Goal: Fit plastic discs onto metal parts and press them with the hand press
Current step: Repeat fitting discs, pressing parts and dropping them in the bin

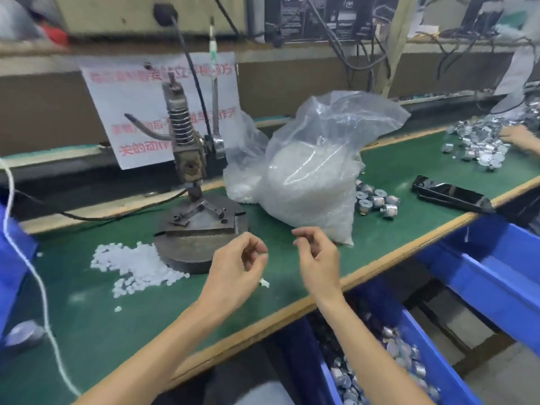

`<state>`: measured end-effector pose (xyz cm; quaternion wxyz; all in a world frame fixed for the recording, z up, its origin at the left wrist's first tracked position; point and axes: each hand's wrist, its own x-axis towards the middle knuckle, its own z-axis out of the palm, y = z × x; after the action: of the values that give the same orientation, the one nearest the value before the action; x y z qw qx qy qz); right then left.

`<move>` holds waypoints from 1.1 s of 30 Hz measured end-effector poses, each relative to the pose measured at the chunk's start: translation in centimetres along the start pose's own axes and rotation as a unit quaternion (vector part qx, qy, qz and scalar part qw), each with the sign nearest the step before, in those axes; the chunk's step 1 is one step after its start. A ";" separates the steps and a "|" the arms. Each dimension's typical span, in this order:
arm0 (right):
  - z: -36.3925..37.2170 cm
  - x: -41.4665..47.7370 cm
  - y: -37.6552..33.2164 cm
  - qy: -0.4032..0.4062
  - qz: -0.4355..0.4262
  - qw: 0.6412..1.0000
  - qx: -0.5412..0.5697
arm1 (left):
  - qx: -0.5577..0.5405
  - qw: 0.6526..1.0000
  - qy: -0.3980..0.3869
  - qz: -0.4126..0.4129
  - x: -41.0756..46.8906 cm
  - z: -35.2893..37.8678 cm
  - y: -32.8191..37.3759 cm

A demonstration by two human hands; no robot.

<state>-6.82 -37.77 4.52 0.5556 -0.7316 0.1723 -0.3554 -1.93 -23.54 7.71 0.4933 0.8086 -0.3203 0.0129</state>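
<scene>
The hand press stands on its round metal base at the back left of the green bench. A heap of white plastic discs lies to the left of the base. One loose disc lies on the mat just below my left hand. That hand hovers in front of the base with loosely curled fingers and nothing visible in them. My right hand hovers beside it, fingers also loosely curled and empty. Small metal parts lie behind the plastic bag.
The big clear bag of discs stands mid-bench. A larger pile of metal parts lies far right, with another person's hand on it. A black case lies near the right edge. Blue bins with parts stand below the bench edge. A white cord hangs at left.
</scene>
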 end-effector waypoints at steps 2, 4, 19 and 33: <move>3.7 -0.3 -1.5 -0.065 -0.027 0.997 0.017 | 0.041 0.998 0.036 -0.014 -0.2 -3.3 -1.2; 7.5 -0.6 -3.0 -0.117 -0.053 0.991 0.030 | 0.137 0.987 0.076 -0.037 -0.6 -6.6 -2.4; 32.0 -8.3 -16.9 -0.447 -0.281 0.849 0.041 | 0.435 0.847 0.150 -0.268 -4.2 -32.9 -8.9; 34.6 -10.0 -15.5 -0.432 -0.315 0.845 0.015 | 0.413 0.783 0.003 -0.465 -7.5 -35.6 -18.6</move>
<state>8.72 -2.43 11.28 0.4427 -0.8178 -0.3301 -0.1623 12.47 14.73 8.75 0.0593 0.9859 0.1315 -0.0846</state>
